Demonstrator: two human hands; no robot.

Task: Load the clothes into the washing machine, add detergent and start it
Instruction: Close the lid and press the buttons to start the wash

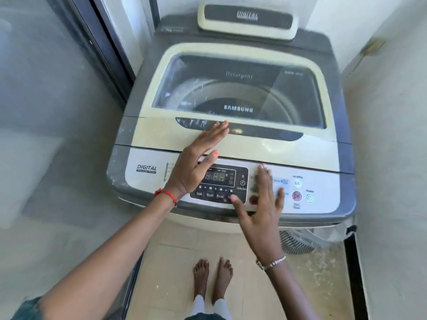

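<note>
**Lid shut, left hand at its handle**

The washer point(233, 227) fills the middle of the frame with its lid point(161, 135) down. No clothes or detergent bottle are in view. A white basket point(298, 243) shows at lower right, its contents hidden.

The left hand point(196, 165) lies flat, fingers straight and holding nothing. Its fingertips point(221, 124) reach the left part of the dark handle recess point(265, 132). That recess runs left to right across the frame, just above the hand.

The right hand point(261, 211) is spread open and empty over the control panel point(147, 179), below the recess. The start button point(296, 196) lies just to its right.

The left hand is nearer the handle, so lifting the lid looks like its job.
</note>
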